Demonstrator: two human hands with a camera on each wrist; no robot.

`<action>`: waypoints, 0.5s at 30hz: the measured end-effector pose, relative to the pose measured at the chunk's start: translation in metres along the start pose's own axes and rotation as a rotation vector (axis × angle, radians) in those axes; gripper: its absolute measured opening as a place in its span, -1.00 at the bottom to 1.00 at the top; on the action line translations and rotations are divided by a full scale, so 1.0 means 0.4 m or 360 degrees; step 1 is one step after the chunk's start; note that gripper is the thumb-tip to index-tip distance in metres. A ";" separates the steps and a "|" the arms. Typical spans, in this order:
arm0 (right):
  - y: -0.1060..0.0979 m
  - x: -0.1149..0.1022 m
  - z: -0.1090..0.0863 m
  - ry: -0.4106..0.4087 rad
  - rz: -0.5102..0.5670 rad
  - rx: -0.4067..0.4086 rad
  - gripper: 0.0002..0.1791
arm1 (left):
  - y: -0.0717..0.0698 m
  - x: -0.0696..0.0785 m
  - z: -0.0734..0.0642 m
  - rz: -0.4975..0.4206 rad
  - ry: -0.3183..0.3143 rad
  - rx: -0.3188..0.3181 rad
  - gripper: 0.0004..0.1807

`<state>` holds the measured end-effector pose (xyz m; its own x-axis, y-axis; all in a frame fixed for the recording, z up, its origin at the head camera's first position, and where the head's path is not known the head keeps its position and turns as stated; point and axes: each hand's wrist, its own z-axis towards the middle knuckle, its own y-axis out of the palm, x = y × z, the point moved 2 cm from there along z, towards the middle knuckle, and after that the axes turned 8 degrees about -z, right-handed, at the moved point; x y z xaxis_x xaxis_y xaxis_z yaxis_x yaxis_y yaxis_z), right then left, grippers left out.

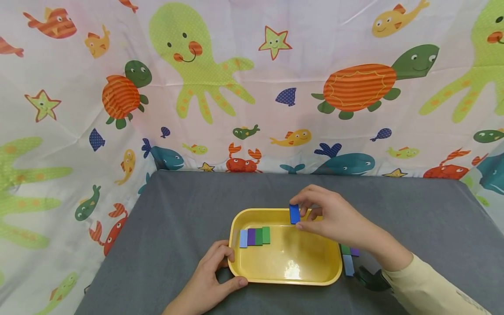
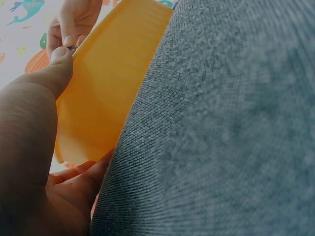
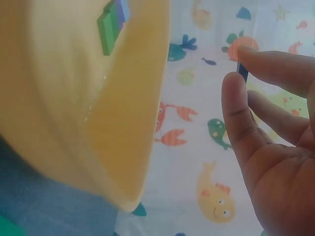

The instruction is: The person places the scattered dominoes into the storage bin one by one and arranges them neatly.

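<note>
Head view: yellow tray (image 1: 291,251) on grey table (image 1: 189,205), away from table's far edge. Left hand (image 1: 208,275) grips tray at left end, thumb by near-left corner. Right hand (image 1: 332,218) pinches blue tile (image 1: 294,214) at tray's far edge, right of middle. Progress, seemingly partway: row of four tiles (image 1: 258,236) inside, toward left end; blue tile not yet down; loose tiles (image 1: 348,265), three visible, outside right edge. Right hand hides far-right corner. Dark object (image 1: 372,279) beside sleeve (image 1: 421,280), unclear. Sea-animal curtain (image 1: 236,39) behind.

Right grip (image 1: 332,214) pinches at the fingertips (image 3: 250,55); left grip (image 1: 205,276), partly hidden, seems loosely curled
</note>
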<state>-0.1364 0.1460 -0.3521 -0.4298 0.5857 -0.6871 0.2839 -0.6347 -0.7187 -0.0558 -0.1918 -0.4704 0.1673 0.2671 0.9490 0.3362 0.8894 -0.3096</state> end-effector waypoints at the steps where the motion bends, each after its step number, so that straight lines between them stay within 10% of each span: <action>1: 0.001 -0.003 0.004 -0.0011 0.0001 -0.0001 -0.53 | 0.000 0.000 0.000 -0.0003 0.0002 -0.0001 -0.53; 15: 0.030 -0.015 0.048 -0.0054 0.0028 -0.0027 -0.54 | 0.000 0.000 0.001 0.0026 -0.0054 0.0002 -0.53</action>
<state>-0.1470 0.1252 -0.3543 -0.4535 0.5569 -0.6958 0.3060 -0.6360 -0.7085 -0.0563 -0.1917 -0.4706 0.1415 0.2939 0.9453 0.3323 0.8854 -0.3250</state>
